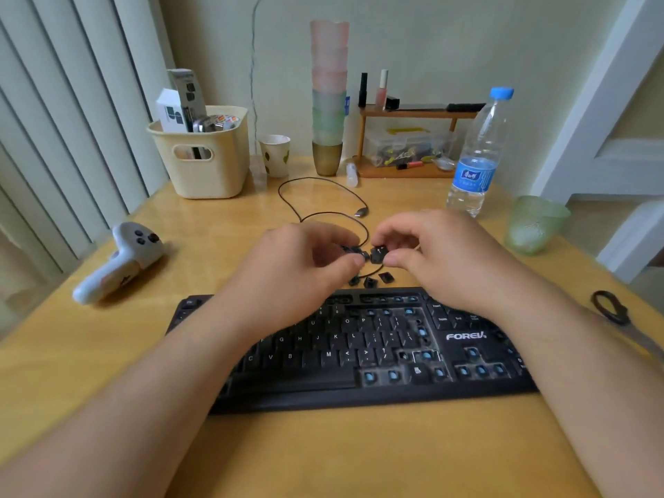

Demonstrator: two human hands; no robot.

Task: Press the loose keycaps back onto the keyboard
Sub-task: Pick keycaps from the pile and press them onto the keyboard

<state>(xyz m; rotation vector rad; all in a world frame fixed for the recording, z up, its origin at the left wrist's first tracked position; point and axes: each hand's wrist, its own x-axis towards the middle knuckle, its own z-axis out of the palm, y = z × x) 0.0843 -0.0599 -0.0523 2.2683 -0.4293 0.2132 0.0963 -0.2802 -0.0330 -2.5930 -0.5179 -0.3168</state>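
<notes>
The flat black plastic keyboard (345,354), low in the centre of the frame, has most letter caps seated, but many blue switch stems stand bare toward its right side and top row, so much is left. A few small loose black keycaps (370,280) lie on the yellow wooden table (215,224) just above it. The right hand (431,253) pinches one black keycap (378,254) between thumb and curled fingers; the left hand (305,267) is curled too, perhaps pinching another, partly hidden

Black keyboard (359,354) with bare blue stems, loose black keycaps (370,281) just behind it
</notes>
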